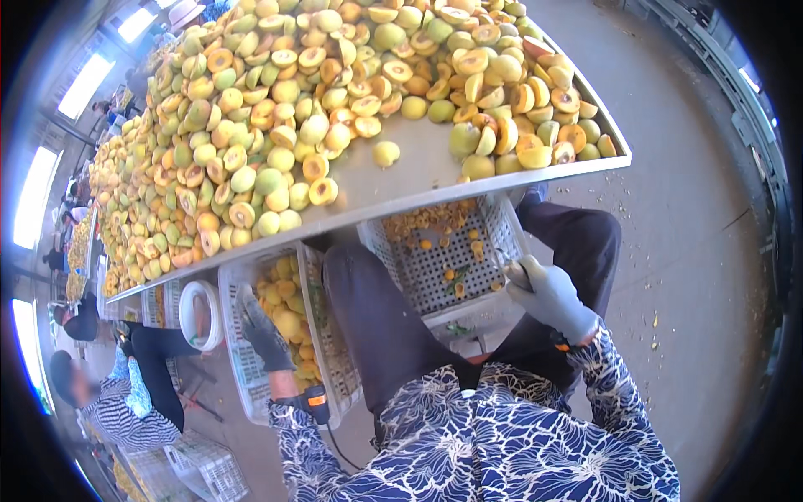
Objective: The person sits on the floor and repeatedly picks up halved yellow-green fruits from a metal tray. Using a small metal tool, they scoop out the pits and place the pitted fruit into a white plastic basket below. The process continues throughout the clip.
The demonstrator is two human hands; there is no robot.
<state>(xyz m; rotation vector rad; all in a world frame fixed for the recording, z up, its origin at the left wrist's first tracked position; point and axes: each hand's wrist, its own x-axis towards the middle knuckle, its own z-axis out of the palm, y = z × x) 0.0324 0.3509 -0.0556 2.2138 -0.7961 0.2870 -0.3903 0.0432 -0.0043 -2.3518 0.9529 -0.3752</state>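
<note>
My left hand (263, 332), in a dirty grey glove, is over a white plastic crate (241, 383) of yellow fruit pieces (288, 320) left of my left knee. Its fingers are stretched out, and I see nothing held in it. My right hand (549, 295), in a light grey glove, is shut on a small hand tool (517, 276) with a metal tip, whose exact kind I cannot tell. Below that hand, between my legs, a pale perforated crate (433, 282) holds stones and fruit scraps (426, 223).
A metal-rimmed table (401, 179) ahead bears a heap of halved and whole yellow-green stone fruit (251, 125). A white bucket (201, 314) stands left of my crate. Farther left sits a person (125, 401) in a striped top, near stacked crates (210, 467). Scraps dot the floor (677, 301) at right.
</note>
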